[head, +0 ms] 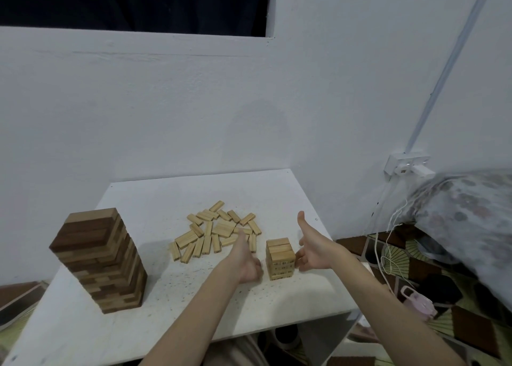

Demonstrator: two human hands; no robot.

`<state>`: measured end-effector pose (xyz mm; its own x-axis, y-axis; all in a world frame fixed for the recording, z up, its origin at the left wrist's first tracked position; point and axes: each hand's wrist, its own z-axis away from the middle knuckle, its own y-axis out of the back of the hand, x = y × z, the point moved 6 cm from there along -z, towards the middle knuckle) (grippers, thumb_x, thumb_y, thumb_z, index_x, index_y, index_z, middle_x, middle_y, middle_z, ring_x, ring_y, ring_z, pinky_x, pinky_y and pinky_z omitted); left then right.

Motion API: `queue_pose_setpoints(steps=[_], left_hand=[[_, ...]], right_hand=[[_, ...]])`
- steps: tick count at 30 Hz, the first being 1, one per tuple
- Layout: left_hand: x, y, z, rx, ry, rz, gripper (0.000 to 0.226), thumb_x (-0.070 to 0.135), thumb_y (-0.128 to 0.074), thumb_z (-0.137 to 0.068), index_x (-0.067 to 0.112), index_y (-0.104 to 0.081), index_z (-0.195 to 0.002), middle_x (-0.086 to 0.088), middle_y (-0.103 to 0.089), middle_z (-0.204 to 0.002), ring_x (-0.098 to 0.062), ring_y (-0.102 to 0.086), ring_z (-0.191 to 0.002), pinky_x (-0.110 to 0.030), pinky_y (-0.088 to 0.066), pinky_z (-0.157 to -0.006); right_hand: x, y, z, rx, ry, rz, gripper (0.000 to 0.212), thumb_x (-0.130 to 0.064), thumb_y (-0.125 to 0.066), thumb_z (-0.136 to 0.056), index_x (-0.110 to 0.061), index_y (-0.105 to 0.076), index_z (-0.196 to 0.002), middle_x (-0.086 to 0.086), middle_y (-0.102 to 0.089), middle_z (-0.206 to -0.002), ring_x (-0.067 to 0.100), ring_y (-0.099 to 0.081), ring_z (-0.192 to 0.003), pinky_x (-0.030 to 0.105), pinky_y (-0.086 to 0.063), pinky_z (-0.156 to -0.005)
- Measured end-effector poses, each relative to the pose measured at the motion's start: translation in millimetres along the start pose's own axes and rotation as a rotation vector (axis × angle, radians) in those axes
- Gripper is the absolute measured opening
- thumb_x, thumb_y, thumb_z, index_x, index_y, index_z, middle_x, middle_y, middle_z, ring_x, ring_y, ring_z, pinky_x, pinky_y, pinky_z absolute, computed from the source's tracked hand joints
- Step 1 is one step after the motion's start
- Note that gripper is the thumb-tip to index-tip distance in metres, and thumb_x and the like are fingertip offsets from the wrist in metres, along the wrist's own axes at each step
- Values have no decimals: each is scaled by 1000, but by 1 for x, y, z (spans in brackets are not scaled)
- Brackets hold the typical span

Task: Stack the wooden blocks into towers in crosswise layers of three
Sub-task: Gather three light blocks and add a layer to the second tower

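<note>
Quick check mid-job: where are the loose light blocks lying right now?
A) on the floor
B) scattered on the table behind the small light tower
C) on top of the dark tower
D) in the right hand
B: the loose light blocks lie scattered on the table, behind the small light tower.

Dim, cool indoor light with a bluish cast — soft, even, no glare. The tall block tower casts a faint shadow on the white table. Wide-angle lens bends edges — slightly soft detail throughout, corners blurred.
</note>
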<state>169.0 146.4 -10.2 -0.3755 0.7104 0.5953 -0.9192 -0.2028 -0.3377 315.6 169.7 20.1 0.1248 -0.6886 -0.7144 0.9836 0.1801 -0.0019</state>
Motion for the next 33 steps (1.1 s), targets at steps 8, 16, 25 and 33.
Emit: queue_pose_setpoints(steps=[8, 16, 25, 33], left_hand=[[-4, -4, -4, -18, 11, -32, 96, 76, -4, -84, 5, -10, -148, -21, -60, -84, -12, -30, -48, -23, -28, -51], [-6, -10, -7, -100, 56, 71, 96, 74, -2, -85, 3, 7, -148, -34, -35, -140, -18, -49, -54, -40, -12, -118], [17, 18, -9, 115, -482, -1087, 81, 19, -77, -75, 7, -29, -139, -7, -41, -134, -21, -44, -120, -28, -41, -96], [1, 4, -18, 75, -598, -1234, 98, 35, -87, -60, 14, -31, -138, 0, -36, -135, -16, -39, -123, -31, -39, -102]], right_hand=[[5, -3, -7, -64, -36, 14, 109, -83, -12, -79, -2, 10, -150, 29, -54, -118, 34, -50, -116, 46, -18, -116], [5, -3, -11, -90, -36, 29, 107, -82, -9, -81, -3, 8, -150, 33, -46, -132, 41, -47, -122, 47, -21, -113], [6, 52, -24, 148, 224, 729, 52, 1, -50, -88, -12, -42, -138, 11, -58, -106, 16, -54, -78, 24, -45, -65], [23, 30, -29, 55, 439, 932, 86, -25, -87, -64, -31, -40, -137, -2, -46, -106, 2, -45, -77, 13, -36, -62]])
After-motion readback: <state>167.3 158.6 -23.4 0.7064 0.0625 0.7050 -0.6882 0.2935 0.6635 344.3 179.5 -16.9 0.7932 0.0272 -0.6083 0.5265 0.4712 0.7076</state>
